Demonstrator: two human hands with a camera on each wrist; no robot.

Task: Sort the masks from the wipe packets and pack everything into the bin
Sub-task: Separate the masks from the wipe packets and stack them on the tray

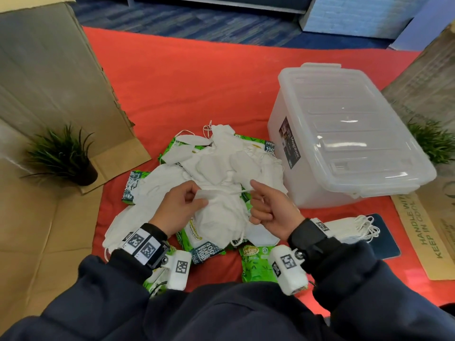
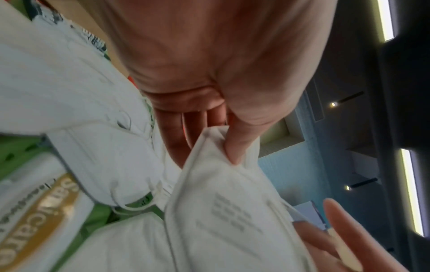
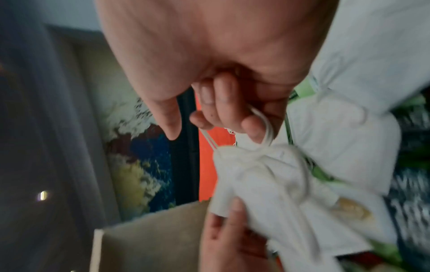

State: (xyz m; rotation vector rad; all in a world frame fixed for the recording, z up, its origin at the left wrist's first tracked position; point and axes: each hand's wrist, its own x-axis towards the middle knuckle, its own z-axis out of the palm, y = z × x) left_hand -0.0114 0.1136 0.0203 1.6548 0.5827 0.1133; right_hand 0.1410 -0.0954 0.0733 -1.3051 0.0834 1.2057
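A red cloth covers the tabletop, with cardboard sheets leaning at either side. Over the middle of it, the left hand pinches the corner of a white mask between thumb and fingers, while the right hand has its fingers curled around that mask's ear loop, drawn taut between the two hands. Beneath them lies the mixed pile of masks over green wipe packets, some packets poking out at the edges. A small stack of sorted masks lies to the right, resting partly on a dark pad. The clear bin stands beyond on the right, well apart from the hands, its lid on. To do this step well, the loop probably needs easing free of its neighbours rather than tugging, since tangled elastic would drag other masks along; a flat, folded mask will stack neatly on the side pile. The lid will have to come off before packing. A potted plant stands at the left.
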